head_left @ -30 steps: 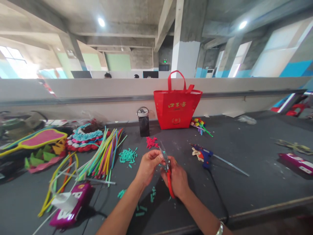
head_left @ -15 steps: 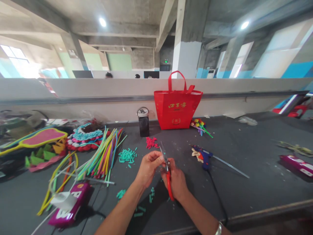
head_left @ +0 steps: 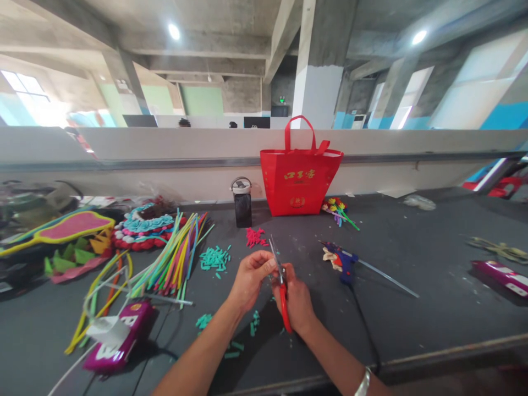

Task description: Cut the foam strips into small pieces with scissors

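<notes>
My right hand (head_left: 297, 305) is wrapped round the red-handled scissors (head_left: 284, 308), whose metal blades point up and away from me. Close beside the blades, my left hand (head_left: 251, 279) has thumb and fingers pinched together; what sits in the pinch is too small to make out. Beyond the left hand lies a heap of short green cut pieces (head_left: 215, 258). A smaller pile of red pieces (head_left: 256, 237) is just past the scissor tips. More green bits (head_left: 235, 350) are scattered on the dark table below my left forearm.
Colourful pipe cleaners (head_left: 177, 258) fan out at left, near a purple power strip (head_left: 119, 335). A black bottle (head_left: 242, 206) and a red bag (head_left: 302, 184) stand at the back. Right of my hands lies a blue glue gun (head_left: 345, 265), its cord running to the front edge.
Both hands stay together with the scissors in nearly the same place. The scissor blades look slightly closer together, and the view has shifted a little.
</notes>
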A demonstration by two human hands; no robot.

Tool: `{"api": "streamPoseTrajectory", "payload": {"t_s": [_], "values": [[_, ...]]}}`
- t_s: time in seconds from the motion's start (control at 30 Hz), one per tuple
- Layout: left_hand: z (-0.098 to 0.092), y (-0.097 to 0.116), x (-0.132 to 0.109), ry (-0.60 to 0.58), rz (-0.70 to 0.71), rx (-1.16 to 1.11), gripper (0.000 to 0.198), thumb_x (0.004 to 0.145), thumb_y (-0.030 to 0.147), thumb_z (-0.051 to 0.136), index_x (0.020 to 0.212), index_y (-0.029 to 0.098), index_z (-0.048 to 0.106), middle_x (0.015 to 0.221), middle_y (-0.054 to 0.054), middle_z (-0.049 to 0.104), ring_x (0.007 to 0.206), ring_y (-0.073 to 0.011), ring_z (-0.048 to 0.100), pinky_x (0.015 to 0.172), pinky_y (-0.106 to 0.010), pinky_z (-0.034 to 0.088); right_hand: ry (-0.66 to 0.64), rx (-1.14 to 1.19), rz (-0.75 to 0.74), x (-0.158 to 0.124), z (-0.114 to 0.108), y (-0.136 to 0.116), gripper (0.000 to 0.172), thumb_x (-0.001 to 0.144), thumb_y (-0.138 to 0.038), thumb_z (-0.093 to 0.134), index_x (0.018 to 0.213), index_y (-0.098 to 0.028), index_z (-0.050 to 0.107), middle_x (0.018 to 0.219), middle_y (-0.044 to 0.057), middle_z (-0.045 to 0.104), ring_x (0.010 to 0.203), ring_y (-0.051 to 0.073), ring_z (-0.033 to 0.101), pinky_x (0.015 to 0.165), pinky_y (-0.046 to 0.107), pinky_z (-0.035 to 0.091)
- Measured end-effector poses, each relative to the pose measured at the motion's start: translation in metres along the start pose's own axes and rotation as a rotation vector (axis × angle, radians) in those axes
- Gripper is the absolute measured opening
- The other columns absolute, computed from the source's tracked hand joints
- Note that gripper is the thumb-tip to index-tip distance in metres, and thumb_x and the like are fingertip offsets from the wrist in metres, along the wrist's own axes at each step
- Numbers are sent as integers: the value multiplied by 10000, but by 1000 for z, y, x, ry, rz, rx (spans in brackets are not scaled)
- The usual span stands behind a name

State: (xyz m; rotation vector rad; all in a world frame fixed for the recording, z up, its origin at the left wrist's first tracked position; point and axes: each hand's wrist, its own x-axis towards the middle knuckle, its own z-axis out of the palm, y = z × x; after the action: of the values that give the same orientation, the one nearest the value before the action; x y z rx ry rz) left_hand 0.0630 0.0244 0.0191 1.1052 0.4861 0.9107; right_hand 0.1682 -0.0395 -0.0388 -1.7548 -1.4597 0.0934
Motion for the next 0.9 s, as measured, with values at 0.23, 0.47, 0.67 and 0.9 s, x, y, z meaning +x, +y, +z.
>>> {"api": "streamPoseTrajectory", "payload": {"t_s": [0.23, 0.47, 0.67, 0.9], "values": [[-1, -4, 2, -30, 17, -82, 181, 702, 269, 748, 769, 135, 646, 690, -20, 631, 612, -95, 563, 631, -219, 442, 1, 128, 32, 2, -3, -1, 164, 868, -290, 388, 964, -192, 477, 683, 16, 653, 592, 180, 654, 514, 224, 392], [-10, -5, 9, -3, 2, -192, 177, 666, 217, 758, 787, 147, 649, 688, 8, 591, 612, -81, 549, 637, -214, 441, 25, 237, 45, 1, -2, -1, 223, 885, -367, 402, 1010, -198, 476, 748, 26, 657, 653, 192, 654, 573, 248, 439], [-9, -5, 7, 97, 141, 95, 129, 680, 248, 732, 741, 162, 657, 676, 6, 606, 622, -101, 533, 638, -221, 416, 82, 467, 130, 8, -12, -9, 289, 886, -459, 425, 981, -201, 515, 647, -19, 567, 534, 135, 561, 503, 222, 439], [-9, -14, 4, 169, 406, 564, 40, 728, 210, 666, 756, 195, 693, 731, -19, 646, 702, -146, 556, 697, -241, 417, -28, 951, 384, 19, -14, -14, 424, 803, -626, 514, 888, -211, 510, 473, -120, 296, 322, 57, 289, 279, 158, 296]]}}
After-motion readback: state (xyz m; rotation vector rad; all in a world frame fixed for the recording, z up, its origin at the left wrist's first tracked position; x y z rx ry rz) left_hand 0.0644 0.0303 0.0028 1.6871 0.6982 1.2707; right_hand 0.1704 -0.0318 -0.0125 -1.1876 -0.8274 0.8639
